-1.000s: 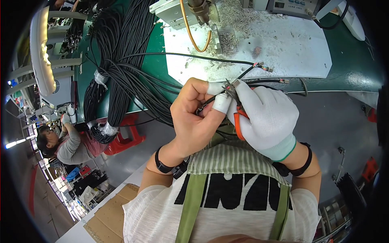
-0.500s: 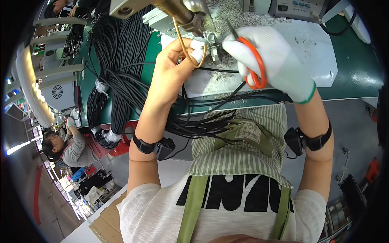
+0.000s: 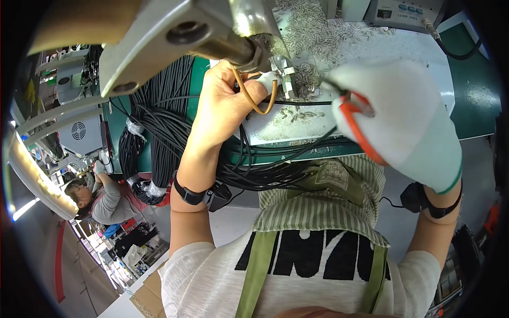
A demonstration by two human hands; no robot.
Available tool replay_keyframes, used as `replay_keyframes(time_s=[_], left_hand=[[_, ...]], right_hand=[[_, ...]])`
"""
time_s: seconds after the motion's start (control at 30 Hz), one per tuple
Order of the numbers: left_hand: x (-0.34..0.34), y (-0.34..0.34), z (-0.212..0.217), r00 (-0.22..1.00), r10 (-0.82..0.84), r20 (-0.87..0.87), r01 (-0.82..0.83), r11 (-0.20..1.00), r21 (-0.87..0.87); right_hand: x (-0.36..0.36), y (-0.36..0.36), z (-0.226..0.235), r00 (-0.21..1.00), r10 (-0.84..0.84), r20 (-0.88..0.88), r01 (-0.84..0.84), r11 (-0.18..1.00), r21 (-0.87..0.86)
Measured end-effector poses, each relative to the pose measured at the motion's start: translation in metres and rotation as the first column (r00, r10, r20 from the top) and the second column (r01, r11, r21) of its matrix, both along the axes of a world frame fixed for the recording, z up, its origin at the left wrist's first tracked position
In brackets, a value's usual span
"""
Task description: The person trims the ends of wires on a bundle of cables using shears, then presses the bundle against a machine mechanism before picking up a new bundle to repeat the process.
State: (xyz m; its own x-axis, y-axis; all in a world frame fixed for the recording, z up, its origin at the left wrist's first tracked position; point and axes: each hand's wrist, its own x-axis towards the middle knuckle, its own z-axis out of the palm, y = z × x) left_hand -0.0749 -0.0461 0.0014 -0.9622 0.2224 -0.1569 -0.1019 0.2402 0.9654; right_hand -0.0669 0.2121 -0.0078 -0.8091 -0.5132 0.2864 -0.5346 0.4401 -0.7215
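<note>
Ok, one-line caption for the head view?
Bare left hand feeds black cable into bench machine; gloved right hand holds orange-handled cutters.

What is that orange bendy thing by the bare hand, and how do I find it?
Start at the big grey metal machine head at the top. Just under its shiny nozzle, the bare left hand reaches up. The thin orange tube loops across its fingers, the only orange curved line among many black cables.

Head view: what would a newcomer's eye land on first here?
Probably the big metal machine head looming at top left, with the bare left hand right under it, fingers at a small clamp. Next, the white-gloved right hand at right, gripping orange-handled cutters. A thick bundle of black cables drapes over the green bench edge at left.
</note>
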Motion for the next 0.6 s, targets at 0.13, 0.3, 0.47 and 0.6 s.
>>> replay_keyframes(time_s=[0.13,0.3,0.47,0.6], left_hand=[[0.001,0.001,0.0,0.999,-0.031,-0.04,0.032,0.999,0.007],[0.003,-0.001,0.001,0.997,-0.081,-0.018,0.082,0.997,0.014],[0.005,0.0,-0.002,0.999,-0.03,-0.033,0.03,0.999,0.009],[0.006,0.003,-0.001,0.999,0.0,-0.045,0.003,0.998,0.064]], right_hand=[[0.004,0.011,-0.016,0.985,0.166,0.042,-0.162,0.984,-0.071],[0.002,0.009,-0.022,0.77,0.34,0.54,-0.057,0.88,-0.472],[0.002,0.009,-0.028,0.858,0.332,0.391,-0.138,0.884,-0.448],[-0.006,0.002,-0.03,0.578,0.469,0.668,0.096,0.774,-0.626]])
